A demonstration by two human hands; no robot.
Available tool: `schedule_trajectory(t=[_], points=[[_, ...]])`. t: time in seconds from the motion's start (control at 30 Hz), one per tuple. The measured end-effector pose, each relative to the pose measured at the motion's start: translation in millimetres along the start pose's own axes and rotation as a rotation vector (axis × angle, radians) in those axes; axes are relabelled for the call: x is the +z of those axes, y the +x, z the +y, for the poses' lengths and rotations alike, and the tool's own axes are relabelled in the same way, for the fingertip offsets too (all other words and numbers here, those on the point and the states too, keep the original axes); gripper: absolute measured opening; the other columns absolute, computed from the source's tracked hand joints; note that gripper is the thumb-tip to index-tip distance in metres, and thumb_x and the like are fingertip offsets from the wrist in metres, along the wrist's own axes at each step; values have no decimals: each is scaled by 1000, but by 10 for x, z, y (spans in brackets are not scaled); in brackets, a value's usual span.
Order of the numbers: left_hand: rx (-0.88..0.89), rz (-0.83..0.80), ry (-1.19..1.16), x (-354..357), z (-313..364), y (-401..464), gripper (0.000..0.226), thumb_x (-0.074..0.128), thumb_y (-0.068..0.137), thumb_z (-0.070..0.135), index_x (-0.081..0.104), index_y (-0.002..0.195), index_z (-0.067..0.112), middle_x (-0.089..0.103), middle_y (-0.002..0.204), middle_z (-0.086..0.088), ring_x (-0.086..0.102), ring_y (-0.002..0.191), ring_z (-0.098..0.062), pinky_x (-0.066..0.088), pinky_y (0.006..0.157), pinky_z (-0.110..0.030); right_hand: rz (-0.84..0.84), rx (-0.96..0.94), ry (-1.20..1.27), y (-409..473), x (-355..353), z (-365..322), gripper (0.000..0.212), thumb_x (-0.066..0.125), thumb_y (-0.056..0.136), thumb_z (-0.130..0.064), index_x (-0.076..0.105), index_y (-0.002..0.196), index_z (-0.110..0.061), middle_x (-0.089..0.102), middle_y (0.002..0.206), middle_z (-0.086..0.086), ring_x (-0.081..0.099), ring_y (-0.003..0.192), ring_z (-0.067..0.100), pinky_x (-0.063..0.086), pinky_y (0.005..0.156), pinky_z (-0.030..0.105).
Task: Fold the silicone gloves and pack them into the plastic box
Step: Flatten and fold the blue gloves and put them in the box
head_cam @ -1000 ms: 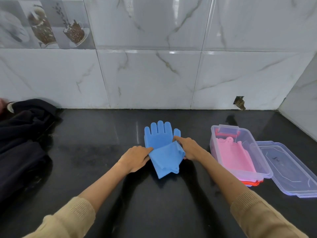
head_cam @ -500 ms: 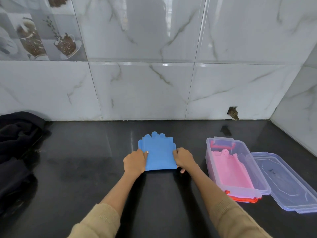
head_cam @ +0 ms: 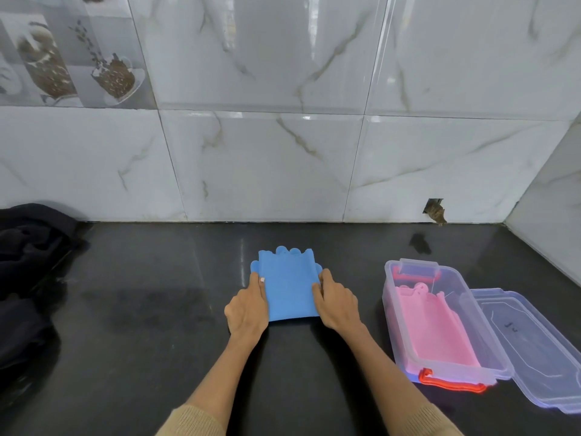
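Note:
A blue silicone glove (head_cam: 287, 286) lies folded in half on the black counter, its fingertips peeking out at the far edge. My left hand (head_cam: 248, 305) rests on its left edge and my right hand (head_cam: 334, 302) on its right edge, both pressing it flat with fingers curled over the sides. To the right stands the clear plastic box (head_cam: 484, 350) with red clasps, open, with a pink glove (head_cam: 430, 325) lying folded inside.
The box's clear lid (head_cam: 534, 347) lies flat just right of the box. A dark cloth heap (head_cam: 28, 278) sits at the counter's left end. A marble-tiled wall (head_cam: 283, 152) runs behind, and a side wall closes the right corner.
The glove's cuff half was folded over onto the finger half. Both hands moved from holding the flap to pressing the folded glove's two sides. The camera tilted up slightly.

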State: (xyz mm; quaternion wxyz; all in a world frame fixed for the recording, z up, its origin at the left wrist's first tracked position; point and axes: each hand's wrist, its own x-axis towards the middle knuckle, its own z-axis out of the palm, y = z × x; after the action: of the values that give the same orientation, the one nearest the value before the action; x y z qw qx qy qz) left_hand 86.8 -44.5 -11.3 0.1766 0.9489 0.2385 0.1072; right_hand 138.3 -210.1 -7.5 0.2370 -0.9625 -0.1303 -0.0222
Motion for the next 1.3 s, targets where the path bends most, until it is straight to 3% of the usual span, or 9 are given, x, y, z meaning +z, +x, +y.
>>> schedule_trajectory(t=[0.17, 0.33, 0.57, 0.77, 0.87, 1.0, 1.1, 1.17, 1.3], points=[[-13, 32, -55, 3, 7, 14, 36, 17, 103, 35, 39, 123, 14, 63, 80, -8, 61, 72, -28, 47, 68, -37, -30, -50, -61, 40, -12, -74, 30, 20, 102, -36, 30, 126, -21, 64, 86, 11, 59, 75, 34, 46, 72, 40], [-82, 20, -65, -37, 57, 62, 35, 28, 102, 38, 47, 103, 9, 62, 82, -9, 61, 74, -27, 45, 61, -36, -17, 64, -5, 82, -5, -135, 22, 29, 100, -32, 35, 115, -17, 59, 80, 6, 53, 67, 24, 45, 67, 35], [-115, 59, -90, -15, 66, 12, 46, 31, 100, 48, 49, 78, 11, 57, 72, -3, 54, 63, -19, 42, 55, -30, 14, 200, -42, 54, 41, -151, 25, 29, 101, -34, 39, 90, -14, 55, 82, 3, 56, 72, 21, 41, 64, 32], [-148, -23, 115, -87, 125, 79, 51, 28, 99, 51, 50, 71, 14, 42, 57, 4, 49, 58, -15, 36, 51, -24, 47, 190, -121, 87, 57, -186, 27, 26, 101, -32, 45, 104, -13, 59, 80, 4, 51, 65, 19, 41, 61, 31], [-206, -56, 185, -104, 184, 72, 51, 30, 96, 57, 54, 89, 13, 50, 67, 3, 55, 66, -16, 33, 47, -24, 132, 243, -179, 49, 111, -239, 30, 31, 99, -36, 45, 114, -13, 62, 95, 2, 54, 71, 17, 41, 61, 29], [-213, -113, 97, -38, 168, 163, 57, 31, 98, 53, 51, 116, 4, 59, 114, -10, 61, 100, -26, 48, 71, -33, 56, 350, -108, 136, 114, -262, 42, 33, 99, -40, 50, 115, -5, 56, 112, 9, 60, 95, 21, 45, 71, 27], [-224, -201, -70, -40, 178, 257, 64, 31, 97, 55, 49, 123, -1, 56, 124, -16, 55, 113, -32, 44, 91, -39, -54, 288, -14, 246, 92, -320, 46, 28, 100, -44, 56, 93, -8, 62, 99, 9, 60, 85, 23, 40, 68, 30], [-253, -221, -156, -57, 205, 275, 63, 32, 97, 52, 47, 126, -3, 52, 129, -18, 52, 117, -34, 41, 96, -41, -74, 247, 28, 281, 52, -340, 49, 28, 100, -47, 46, 68, -13, 58, 80, 4, 52, 73, 19, 39, 64, 29], [-302, -187, -371, -98, 233, 238, 54, 37, 98, 46, 41, 121, -3, 54, 123, -18, 55, 111, -36, 44, 84, -40, -162, 216, 330, 368, 15, -305, 44, 38, 98, -41, 38, 62, -15, 43, 62, -2, 43, 57, 14, 34, 52, 26]])
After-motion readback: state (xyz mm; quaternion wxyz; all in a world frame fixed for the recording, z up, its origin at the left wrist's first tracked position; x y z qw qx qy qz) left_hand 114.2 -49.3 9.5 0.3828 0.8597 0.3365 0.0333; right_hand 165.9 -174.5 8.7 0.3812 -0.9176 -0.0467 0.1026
